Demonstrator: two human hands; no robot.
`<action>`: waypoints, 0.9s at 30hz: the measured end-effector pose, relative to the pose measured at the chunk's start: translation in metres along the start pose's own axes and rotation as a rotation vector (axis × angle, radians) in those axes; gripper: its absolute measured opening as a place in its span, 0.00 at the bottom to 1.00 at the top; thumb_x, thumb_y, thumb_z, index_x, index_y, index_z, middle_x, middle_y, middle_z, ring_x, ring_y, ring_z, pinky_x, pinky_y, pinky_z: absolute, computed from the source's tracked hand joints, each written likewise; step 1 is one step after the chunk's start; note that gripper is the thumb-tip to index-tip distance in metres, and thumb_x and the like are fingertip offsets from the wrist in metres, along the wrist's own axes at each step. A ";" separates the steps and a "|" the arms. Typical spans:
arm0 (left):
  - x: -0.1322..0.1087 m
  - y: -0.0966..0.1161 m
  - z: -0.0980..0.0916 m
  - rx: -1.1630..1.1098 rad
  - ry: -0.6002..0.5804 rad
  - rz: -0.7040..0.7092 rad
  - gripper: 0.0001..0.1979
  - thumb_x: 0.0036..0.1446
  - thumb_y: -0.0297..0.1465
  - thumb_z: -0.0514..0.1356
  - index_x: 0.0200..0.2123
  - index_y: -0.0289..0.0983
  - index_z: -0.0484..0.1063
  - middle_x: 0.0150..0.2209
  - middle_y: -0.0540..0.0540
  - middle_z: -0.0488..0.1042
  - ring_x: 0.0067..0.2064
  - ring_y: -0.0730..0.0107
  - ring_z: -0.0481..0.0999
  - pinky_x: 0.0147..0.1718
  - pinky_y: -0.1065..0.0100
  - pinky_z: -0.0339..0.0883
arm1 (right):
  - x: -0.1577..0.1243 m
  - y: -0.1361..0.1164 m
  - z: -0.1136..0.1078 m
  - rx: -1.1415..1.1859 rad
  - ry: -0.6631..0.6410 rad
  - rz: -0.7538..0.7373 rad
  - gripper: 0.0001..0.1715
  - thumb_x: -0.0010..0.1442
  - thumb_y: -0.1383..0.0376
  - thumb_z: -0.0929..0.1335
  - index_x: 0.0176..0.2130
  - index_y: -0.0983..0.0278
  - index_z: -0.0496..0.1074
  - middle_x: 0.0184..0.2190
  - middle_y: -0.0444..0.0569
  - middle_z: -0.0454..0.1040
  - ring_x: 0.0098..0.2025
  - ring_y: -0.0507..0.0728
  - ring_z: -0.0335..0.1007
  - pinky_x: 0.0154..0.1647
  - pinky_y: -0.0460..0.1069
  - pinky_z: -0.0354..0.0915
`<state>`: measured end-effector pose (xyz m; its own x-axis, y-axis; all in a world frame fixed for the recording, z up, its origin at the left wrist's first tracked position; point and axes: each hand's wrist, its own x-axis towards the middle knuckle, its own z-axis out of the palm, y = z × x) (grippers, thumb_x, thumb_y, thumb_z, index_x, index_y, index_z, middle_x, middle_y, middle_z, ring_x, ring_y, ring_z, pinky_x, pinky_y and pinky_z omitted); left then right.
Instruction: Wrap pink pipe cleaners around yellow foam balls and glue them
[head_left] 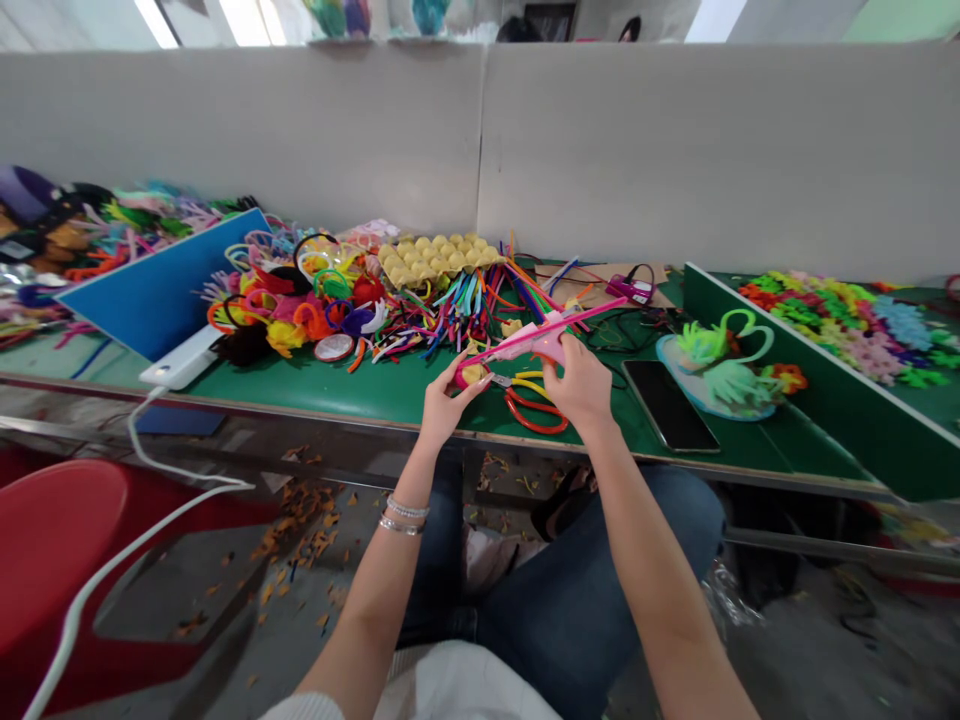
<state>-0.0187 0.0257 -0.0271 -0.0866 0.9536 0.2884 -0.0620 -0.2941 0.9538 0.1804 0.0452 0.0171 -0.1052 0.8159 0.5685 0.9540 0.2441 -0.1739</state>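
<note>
My right hand (576, 382) is closed around a pink glue gun (536, 340), whose long pink stick juts up to the right. My left hand (444, 400) pinches a small pink and yellow piece (470, 374) at the gun's tip. Both hands hover over the front edge of the green table (360, 390). Red-handled scissors (534, 406) lie on the table just under my hands. Two bracelets sit on my left wrist.
A heap of coloured pipe cleaners (450, 305) and hoops lies behind my hands, with a yellow egg tray (439, 257). A dark phone (669, 404) and fuzzy flowers on a plate (724, 372) lie at the right. A blue board (161, 290), white cable and red chair (52, 540) stand left.
</note>
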 end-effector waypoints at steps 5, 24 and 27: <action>0.001 -0.003 0.000 -0.031 0.035 0.020 0.34 0.46 0.38 0.65 0.57 0.38 0.62 0.50 0.44 0.73 0.49 0.62 0.74 0.53 0.61 0.65 | -0.001 -0.005 0.001 0.013 0.038 0.004 0.16 0.57 0.63 0.60 0.45 0.66 0.63 0.38 0.57 0.72 0.40 0.62 0.68 0.31 0.51 0.61; 0.007 -0.009 0.001 -0.133 0.110 -0.028 0.34 0.44 0.38 0.66 0.55 0.37 0.65 0.47 0.44 0.76 0.49 0.61 0.74 0.52 0.61 0.65 | -0.003 -0.007 0.004 0.013 0.048 0.043 0.17 0.56 0.63 0.61 0.45 0.67 0.63 0.39 0.57 0.72 0.41 0.62 0.68 0.32 0.50 0.61; 0.007 -0.007 0.002 -0.159 0.114 -0.022 0.33 0.43 0.38 0.67 0.54 0.37 0.66 0.45 0.44 0.76 0.47 0.61 0.75 0.51 0.61 0.66 | -0.003 -0.007 0.003 0.011 0.046 0.048 0.16 0.56 0.63 0.61 0.45 0.67 0.63 0.38 0.57 0.72 0.40 0.62 0.69 0.31 0.50 0.61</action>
<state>-0.0168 0.0349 -0.0314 -0.1952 0.9490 0.2477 -0.2203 -0.2885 0.9318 0.1732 0.0431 0.0140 -0.0462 0.8018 0.5958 0.9546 0.2112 -0.2102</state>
